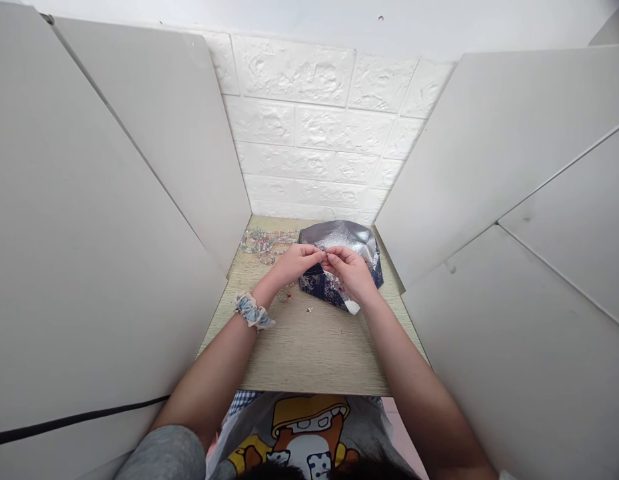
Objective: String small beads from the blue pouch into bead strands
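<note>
Head view, hands (322, 263) pinching something too small to tell, over foil pouch (342, 241)

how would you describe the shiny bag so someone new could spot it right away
On the wood-grain table between the white panels, look toward the far end. The pouch sits partly behind the right hand, silver inside and dark blue patterned outside. Unlike the loose coloured beads to its left, it is one crumpled, shiny piece.

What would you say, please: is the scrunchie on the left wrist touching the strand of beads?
Apart: the head view shows tabletop between the scrunchie and the beads.
</note>
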Demonstrator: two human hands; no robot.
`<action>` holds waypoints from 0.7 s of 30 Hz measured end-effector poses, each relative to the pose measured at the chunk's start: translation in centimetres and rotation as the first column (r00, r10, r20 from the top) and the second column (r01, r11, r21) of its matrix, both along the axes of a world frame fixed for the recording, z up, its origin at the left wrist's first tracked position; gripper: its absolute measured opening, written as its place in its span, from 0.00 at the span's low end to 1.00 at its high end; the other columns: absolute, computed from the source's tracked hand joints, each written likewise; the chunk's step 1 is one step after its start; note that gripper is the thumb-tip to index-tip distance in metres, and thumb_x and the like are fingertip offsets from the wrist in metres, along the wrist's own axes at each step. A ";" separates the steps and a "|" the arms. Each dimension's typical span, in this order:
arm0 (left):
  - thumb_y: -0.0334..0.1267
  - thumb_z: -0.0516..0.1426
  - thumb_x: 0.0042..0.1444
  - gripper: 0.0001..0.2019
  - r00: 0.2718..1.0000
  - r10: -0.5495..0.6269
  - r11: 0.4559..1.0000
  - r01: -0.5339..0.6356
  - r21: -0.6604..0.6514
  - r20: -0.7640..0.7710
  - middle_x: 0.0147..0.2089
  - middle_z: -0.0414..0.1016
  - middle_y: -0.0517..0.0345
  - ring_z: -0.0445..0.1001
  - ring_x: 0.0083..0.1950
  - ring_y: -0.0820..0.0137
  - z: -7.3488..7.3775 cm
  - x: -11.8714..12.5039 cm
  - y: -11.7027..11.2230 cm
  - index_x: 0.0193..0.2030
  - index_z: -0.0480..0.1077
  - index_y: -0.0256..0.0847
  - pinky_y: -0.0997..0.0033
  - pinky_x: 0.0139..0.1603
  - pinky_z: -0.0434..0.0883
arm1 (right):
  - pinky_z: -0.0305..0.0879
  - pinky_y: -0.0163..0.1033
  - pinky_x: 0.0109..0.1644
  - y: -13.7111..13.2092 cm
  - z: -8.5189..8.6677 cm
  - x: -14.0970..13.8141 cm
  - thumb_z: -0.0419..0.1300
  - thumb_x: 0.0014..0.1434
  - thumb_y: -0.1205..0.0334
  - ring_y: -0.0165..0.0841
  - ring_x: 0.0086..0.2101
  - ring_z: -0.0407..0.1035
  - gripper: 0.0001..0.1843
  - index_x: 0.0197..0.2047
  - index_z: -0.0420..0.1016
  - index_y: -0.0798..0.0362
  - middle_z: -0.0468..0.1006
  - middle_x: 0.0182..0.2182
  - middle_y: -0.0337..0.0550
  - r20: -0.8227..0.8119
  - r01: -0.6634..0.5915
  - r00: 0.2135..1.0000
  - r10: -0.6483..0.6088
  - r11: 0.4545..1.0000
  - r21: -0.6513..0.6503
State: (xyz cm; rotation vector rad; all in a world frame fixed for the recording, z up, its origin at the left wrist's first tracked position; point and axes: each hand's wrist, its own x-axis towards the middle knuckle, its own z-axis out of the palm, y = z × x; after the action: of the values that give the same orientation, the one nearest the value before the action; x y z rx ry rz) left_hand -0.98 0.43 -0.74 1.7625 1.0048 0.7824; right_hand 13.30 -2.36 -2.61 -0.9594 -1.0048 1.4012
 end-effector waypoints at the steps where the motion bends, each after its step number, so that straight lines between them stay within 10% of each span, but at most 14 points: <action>1: 0.50 0.50 0.47 0.20 1.000 -0.007 1.000 0.007 0.004 -0.004 0.24 0.68 0.60 0.61 0.25 0.77 0.0 0.0 0.0 0.27 0.72 0.34 0.77 0.27 0.58 | 0.66 0.34 0.39 0.0 0.0 0.0 0.61 0.43 0.59 0.24 0.28 0.68 0.09 0.30 0.70 0.52 0.73 0.25 0.35 0.010 -0.001 1.000 0.001 1.000 0.005; 11: 0.52 0.49 0.47 0.21 0.995 -0.029 0.999 0.032 0.032 -0.097 0.19 0.61 0.63 0.55 0.23 0.78 0.3 -0.3 -0.2 0.28 0.73 0.34 0.77 0.24 0.52 | 0.63 0.37 0.35 -0.1 0.3 0.4 0.60 0.43 0.59 0.27 0.27 0.65 0.07 0.27 0.71 0.53 0.72 0.24 0.37 0.306 0.050 0.948 -0.082 0.992 0.112; 21: 0.52 0.49 0.47 0.21 0.992 -0.001 0.999 0.008 0.053 -0.126 0.17 0.49 0.64 0.47 0.22 0.79 0.2 0.0 -0.2 0.21 0.68 0.34 0.77 0.21 0.46 | 0.56 0.35 0.32 -1.0 1.2 0.4 0.55 0.51 0.62 0.28 0.27 0.60 0.06 0.24 0.70 0.51 0.65 0.24 0.38 0.666 0.036 0.635 -0.393 0.875 0.482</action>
State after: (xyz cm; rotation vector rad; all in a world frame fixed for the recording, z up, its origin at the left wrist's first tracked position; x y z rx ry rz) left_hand -1.03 0.21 -0.54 1.8783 1.0713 0.7079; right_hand 13.68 -3.40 -1.40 -1.2992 -1.6609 0.4751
